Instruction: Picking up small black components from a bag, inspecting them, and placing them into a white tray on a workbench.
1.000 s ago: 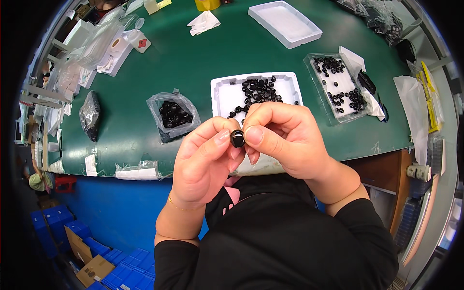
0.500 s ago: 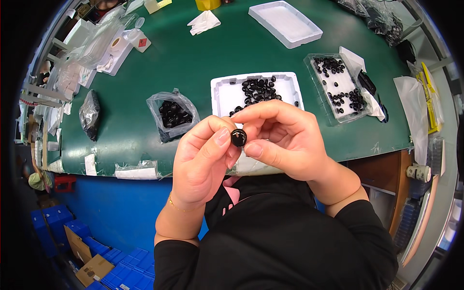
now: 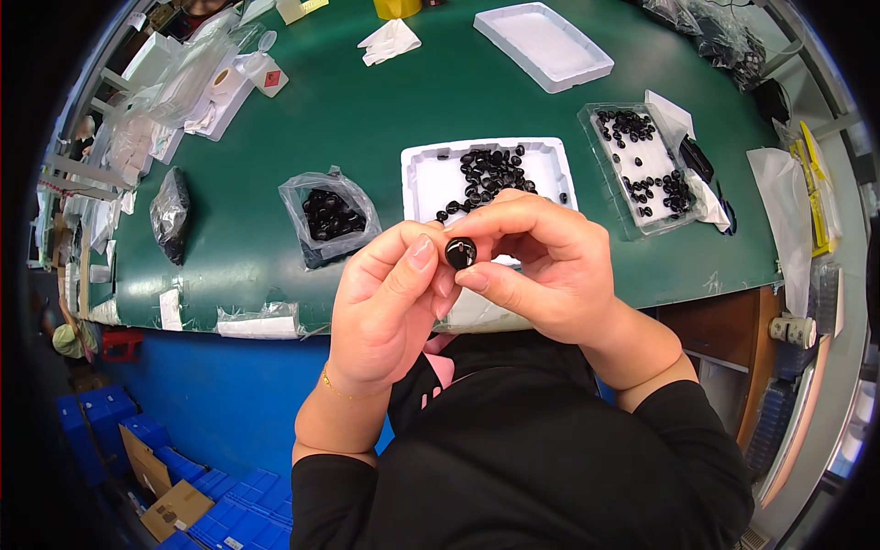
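A small, glossy black round piece [image 3: 460, 253] is held up between my two hands, above the table's near edge. My right hand [image 3: 555, 266] pinches it with the index finger above and the thumb below. On its other side, my left hand [image 3: 380, 298] has its thumb and fingers drawn together against the piece's edge. Just beyond my hands lies a white tray [image 3: 417, 158] with many similar black pieces [image 3: 490, 172], partly covered by my right hand. To the left, an open clear plastic bag [image 3: 291, 192] is filled with more of them.
At the right is a clear tray [image 3: 596, 137] of black pieces. A white tray [image 3: 545, 46] and white gloves [image 3: 389, 41] lie farther back on the green table [image 3: 247, 137]. A closed bag [image 3: 170, 218] sits at the left. Blue crates [image 3: 243, 513] stand below.
The black piece has turned between my fingers: its marked, detailed face has given way to a smooth shiny side. It has moved slightly up and right.
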Demonstrator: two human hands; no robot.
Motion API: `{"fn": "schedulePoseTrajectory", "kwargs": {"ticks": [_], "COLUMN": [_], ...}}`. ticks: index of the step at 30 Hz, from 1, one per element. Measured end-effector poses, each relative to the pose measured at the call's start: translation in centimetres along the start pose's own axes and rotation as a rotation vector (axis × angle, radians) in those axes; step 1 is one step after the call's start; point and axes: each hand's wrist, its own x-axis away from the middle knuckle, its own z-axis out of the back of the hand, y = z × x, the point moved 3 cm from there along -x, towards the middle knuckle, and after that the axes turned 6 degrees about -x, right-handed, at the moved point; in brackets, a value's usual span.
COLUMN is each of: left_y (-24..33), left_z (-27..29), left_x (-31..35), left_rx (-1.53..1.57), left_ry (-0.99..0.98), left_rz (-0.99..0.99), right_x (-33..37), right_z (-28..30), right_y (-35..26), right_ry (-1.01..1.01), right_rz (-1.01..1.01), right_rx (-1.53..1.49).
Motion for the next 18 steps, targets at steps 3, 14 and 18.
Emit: {"fn": "schedulePoseTrajectory", "kwargs": {"ticks": [3, 14, 18], "left_y": [0.03, 0.05, 0.13], "left_z": [-0.02, -0.05, -0.09], "left_x": [-0.01, 0.03, 0.02], "left_rx": [-0.008, -0.072, -0.046], "left_ry": [0.000, 0.029, 0.030], "left_rz": [-0.004, -0.011, -0.015], "right_x": [0.00, -0.04, 0.00], "right_z": [0.06, 0.11, 0.20], "right_y": [0.07, 0.19, 0.24], "right_ry": [0.001, 0.002, 0.008], "right_rz": [-0.004, -0.014, -0.025], "right_rx": [-0.005, -0.036, -0.021]}}
